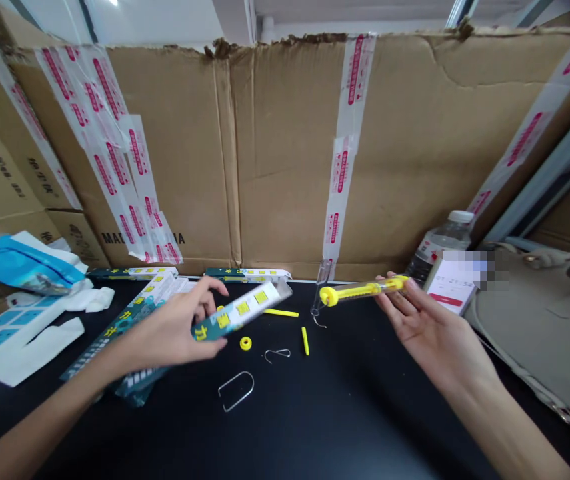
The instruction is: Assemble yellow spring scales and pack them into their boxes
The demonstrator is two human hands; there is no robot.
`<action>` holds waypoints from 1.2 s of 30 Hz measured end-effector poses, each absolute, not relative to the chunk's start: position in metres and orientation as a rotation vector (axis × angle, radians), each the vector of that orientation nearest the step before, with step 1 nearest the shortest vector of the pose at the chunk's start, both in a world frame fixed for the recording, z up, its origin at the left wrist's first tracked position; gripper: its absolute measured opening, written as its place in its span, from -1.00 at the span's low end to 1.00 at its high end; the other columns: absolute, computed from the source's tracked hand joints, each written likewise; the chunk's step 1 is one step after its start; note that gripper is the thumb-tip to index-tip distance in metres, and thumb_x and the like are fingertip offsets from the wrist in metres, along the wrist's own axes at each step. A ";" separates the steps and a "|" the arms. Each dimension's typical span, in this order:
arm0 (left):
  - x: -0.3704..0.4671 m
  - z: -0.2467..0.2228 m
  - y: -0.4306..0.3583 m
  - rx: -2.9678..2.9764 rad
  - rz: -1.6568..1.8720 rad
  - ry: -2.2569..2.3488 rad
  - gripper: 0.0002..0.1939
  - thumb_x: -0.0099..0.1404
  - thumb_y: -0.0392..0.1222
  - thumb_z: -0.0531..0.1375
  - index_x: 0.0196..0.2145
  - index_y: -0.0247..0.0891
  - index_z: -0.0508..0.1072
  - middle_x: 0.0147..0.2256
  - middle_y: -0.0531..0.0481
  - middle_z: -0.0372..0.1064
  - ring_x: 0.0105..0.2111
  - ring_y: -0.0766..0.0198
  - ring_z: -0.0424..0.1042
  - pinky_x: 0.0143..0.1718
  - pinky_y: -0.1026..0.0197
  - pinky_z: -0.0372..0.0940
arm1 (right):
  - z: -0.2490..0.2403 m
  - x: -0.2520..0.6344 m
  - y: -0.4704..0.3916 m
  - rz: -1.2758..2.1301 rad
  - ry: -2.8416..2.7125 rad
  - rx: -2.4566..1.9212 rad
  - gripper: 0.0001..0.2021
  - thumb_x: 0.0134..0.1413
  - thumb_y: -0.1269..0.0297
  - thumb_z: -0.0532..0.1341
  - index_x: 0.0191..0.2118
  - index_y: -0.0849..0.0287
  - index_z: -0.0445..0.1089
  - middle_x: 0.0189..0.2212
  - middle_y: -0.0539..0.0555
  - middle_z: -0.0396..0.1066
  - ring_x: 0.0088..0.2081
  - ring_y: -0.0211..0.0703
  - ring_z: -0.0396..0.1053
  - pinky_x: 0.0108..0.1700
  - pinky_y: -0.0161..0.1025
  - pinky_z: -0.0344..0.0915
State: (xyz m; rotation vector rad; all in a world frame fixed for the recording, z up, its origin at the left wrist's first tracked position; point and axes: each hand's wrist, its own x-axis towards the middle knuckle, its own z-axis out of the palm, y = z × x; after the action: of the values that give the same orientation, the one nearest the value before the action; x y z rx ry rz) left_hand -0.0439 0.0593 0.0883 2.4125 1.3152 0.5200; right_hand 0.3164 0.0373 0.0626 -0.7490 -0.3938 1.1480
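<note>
My left hand [185, 325] is closed around a narrow cardboard box [245, 309], white and dark green with yellow print, tilted up to the right. My right hand [422, 320], palm turned up, pinches one end of a slim clear spring scale tube [362, 291] with yellow parts along it. Between the hands, a clear tube [321, 287] stands near the cardboard wall with a metal hook at its base. On the black table lie a yellow ring [245, 343], a short yellow rod [305, 341], a longer yellow rod [282, 313], a small wire hook [277, 353] and a U-shaped wire [236, 391].
More narrow boxes [135, 313] lie under and behind my left forearm, and another box [247, 274] rests along the cardboard wall [285, 167]. Blue-and-white packaging [25, 263] is piled at left. A bottle [445, 240], a phone [452, 283] and a beige bag [539, 333] are at right.
</note>
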 end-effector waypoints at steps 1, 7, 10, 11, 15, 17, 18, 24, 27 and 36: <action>-0.039 0.085 0.050 2.383 0.445 1.282 -0.43 0.14 -0.09 0.28 0.07 -0.11 0.17 -0.35 0.12 0.29 -0.40 0.27 0.36 -0.41 0.26 0.27 | 0.061 0.316 0.038 1.138 -0.422 -0.745 -0.87 0.13 0.50 0.23 -0.28 0.19 0.51 -0.25 0.09 0.61 -0.13 -0.14 0.57 -0.10 -0.32 0.55; -0.024 0.065 0.016 2.239 0.184 1.257 -0.35 0.09 -0.21 0.23 0.15 -0.04 0.19 -0.27 0.06 0.31 -0.23 0.14 0.37 -0.17 0.13 0.30 | 0.049 0.310 0.038 1.131 -0.544 -0.747 -0.88 0.01 0.42 0.38 -0.27 0.20 0.52 -0.24 0.08 0.60 -0.03 -0.09 0.52 0.04 -0.20 0.50; -0.021 0.058 0.013 2.183 0.172 1.245 -0.33 0.07 -0.22 0.22 0.17 -0.06 0.22 -0.19 -0.01 0.37 -0.14 0.07 0.38 -0.09 0.09 0.30 | 0.045 0.306 0.037 1.162 -0.568 -0.736 -0.84 -0.01 0.41 0.39 -0.24 0.23 0.53 -0.20 0.10 0.60 -0.01 -0.08 0.51 0.05 -0.18 0.49; -0.020 0.056 0.012 2.175 0.173 1.252 -0.32 0.07 -0.21 0.22 0.17 -0.06 0.23 -0.17 -0.02 0.38 -0.13 0.06 0.38 -0.08 0.08 0.30 | 0.044 0.304 0.037 1.173 -0.570 -0.734 -0.84 0.00 0.41 0.39 -0.23 0.24 0.53 -0.19 0.11 0.60 0.00 -0.08 0.51 0.05 -0.18 0.49; -0.021 0.050 0.011 2.171 0.174 1.274 -0.33 0.06 -0.21 0.23 0.16 -0.04 0.26 -0.15 -0.01 0.41 -0.16 0.08 0.40 -0.10 0.10 0.33 | 0.044 0.297 0.034 1.228 -0.567 -0.745 -0.85 -0.01 0.40 0.38 -0.25 0.23 0.53 -0.18 0.14 0.59 0.01 -0.02 0.50 0.06 -0.14 0.49; -0.023 0.048 0.011 2.171 0.210 1.266 -0.35 0.07 -0.21 0.23 0.15 -0.05 0.27 -0.13 -0.03 0.43 -0.15 0.07 0.41 -0.09 0.10 0.34 | 0.044 0.295 0.033 1.241 -0.576 -0.747 -0.87 0.00 0.39 0.38 -0.26 0.22 0.53 -0.17 0.13 0.59 0.03 0.01 0.49 0.08 -0.11 0.48; -0.024 0.048 0.011 2.174 0.235 1.259 -0.35 0.07 -0.21 0.23 0.15 -0.05 0.28 -0.10 -0.04 0.44 -0.13 0.06 0.42 -0.08 0.10 0.34 | 0.044 0.295 0.033 1.241 -0.582 -0.745 -0.87 0.01 0.39 0.38 -0.26 0.22 0.53 -0.17 0.13 0.59 0.03 0.01 0.49 0.08 -0.10 0.48; -0.028 0.046 0.010 2.169 0.265 1.261 -0.35 0.06 -0.20 0.22 0.15 -0.05 0.28 0.04 -0.08 0.41 -0.02 0.01 0.41 0.00 0.07 0.34 | 0.043 0.304 0.036 1.178 -0.575 -0.741 -0.84 0.01 0.43 0.36 -0.22 0.23 0.54 -0.19 0.11 0.59 -0.01 -0.05 0.51 0.05 -0.15 0.50; -0.028 0.047 0.010 2.146 0.230 1.282 -0.31 0.07 -0.18 0.22 0.19 -0.05 0.25 0.07 -0.09 0.39 0.01 0.00 0.40 0.05 0.04 0.32 | 0.043 0.308 0.038 1.158 -0.564 -0.745 -0.86 0.05 0.45 0.33 -0.22 0.26 0.54 -0.20 0.12 0.59 -0.03 -0.08 0.51 0.03 -0.15 0.51; -0.029 0.046 0.013 2.173 0.248 1.276 -0.30 0.07 -0.18 0.22 0.19 -0.05 0.25 0.09 -0.12 0.38 0.05 -0.04 0.39 0.09 0.01 0.31 | 0.041 0.313 0.041 1.114 -0.574 -0.762 -0.89 0.09 0.47 0.29 -0.25 0.28 0.56 -0.25 0.10 0.59 -0.05 -0.10 0.51 0.03 -0.16 0.52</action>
State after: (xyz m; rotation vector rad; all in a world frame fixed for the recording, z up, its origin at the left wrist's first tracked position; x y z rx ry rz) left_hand -0.0287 0.0126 0.0458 2.1729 1.2761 0.2480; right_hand 0.3129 0.0406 0.0412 -0.7623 -0.5738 1.1140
